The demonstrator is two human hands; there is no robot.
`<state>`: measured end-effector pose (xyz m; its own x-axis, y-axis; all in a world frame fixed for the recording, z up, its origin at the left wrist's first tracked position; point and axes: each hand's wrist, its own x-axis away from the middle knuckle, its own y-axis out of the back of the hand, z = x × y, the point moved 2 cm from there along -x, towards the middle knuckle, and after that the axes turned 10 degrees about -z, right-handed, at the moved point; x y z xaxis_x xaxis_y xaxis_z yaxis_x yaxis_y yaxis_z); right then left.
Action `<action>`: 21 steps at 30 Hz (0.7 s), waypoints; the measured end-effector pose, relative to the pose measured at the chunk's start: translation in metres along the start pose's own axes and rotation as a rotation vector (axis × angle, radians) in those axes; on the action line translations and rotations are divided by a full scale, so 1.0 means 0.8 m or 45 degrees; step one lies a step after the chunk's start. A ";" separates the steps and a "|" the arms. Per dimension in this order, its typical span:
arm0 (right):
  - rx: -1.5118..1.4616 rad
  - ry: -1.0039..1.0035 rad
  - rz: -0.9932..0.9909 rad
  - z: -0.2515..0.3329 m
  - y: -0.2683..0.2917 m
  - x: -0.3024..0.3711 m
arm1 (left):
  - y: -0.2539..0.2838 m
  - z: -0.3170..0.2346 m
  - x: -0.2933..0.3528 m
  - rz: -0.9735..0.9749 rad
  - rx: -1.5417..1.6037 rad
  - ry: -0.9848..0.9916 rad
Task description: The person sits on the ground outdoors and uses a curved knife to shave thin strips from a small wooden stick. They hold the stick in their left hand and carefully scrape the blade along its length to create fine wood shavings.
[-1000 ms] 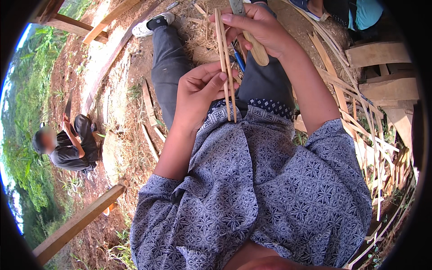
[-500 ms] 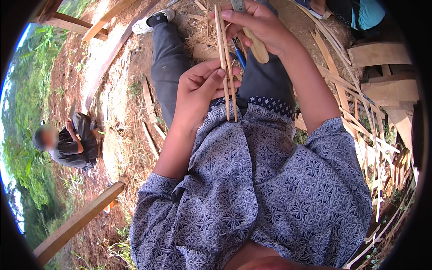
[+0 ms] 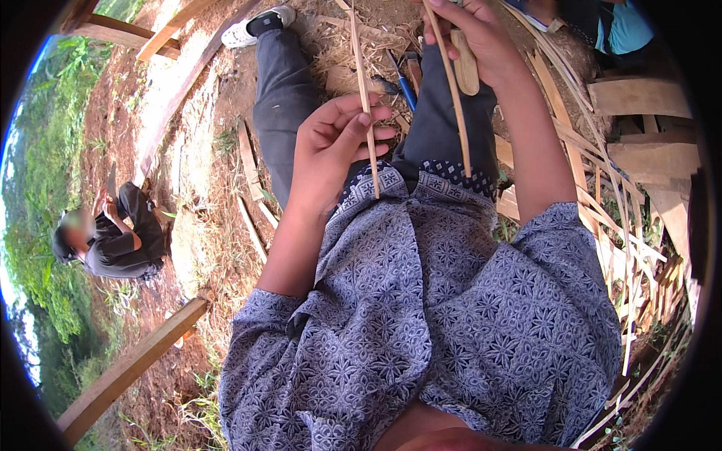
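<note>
A thin wooden strip [image 3: 362, 71] stands nearly upright in my left hand [image 3: 331, 150], pinched between thumb and fingers. Its lower end reaches my shirt at the waist. My right hand [image 3: 477, 41], at the top right of centre, grips a second thin strip [image 3: 451, 83]. That same hand also holds a tool by its pale wooden handle [image 3: 467, 68], which hangs below the fingers; the tool's other end is hidden. The two strips are apart, the second slanting down over my right thigh. Between my legs lies a blue-handled tool [image 3: 407, 93] on the ground.
Long split strips [image 3: 632, 255] lie heaped at the right, beside stacked boards [image 3: 639, 98]. Wood shavings [image 3: 342, 49] cover the ground between my feet. A wooden beam [image 3: 135, 364] crosses the lower left. Another person [image 3: 113, 233] sits on the slope at the left.
The two strips, formerly side by side, have parted. My right hand has moved right with one strip and the wooden-handled tool; my left hand keeps the other.
</note>
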<state>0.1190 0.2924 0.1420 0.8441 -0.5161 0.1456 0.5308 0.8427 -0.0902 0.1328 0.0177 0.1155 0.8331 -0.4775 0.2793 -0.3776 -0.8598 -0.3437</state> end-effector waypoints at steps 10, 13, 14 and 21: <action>1.007 -0.435 -0.419 -0.188 0.337 -0.018 | 0.017 0.020 -0.024 -0.045 -0.019 0.030; 1.064 -0.609 -0.405 -0.251 0.351 0.017 | 0.019 0.021 -0.030 -0.072 -0.018 0.020; 1.069 -0.656 -0.433 -0.263 0.349 0.031 | 0.017 0.019 -0.031 -0.069 -0.023 0.022; 1.116 -0.681 -0.623 -0.297 0.335 0.059 | 0.007 0.015 -0.047 -0.046 -0.009 0.012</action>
<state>0.3194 0.4574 -0.1091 0.3086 -0.8644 0.3969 0.3810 0.4947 0.7811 0.1040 0.0332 0.0926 0.8425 -0.4475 0.2999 -0.3500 -0.8779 -0.3267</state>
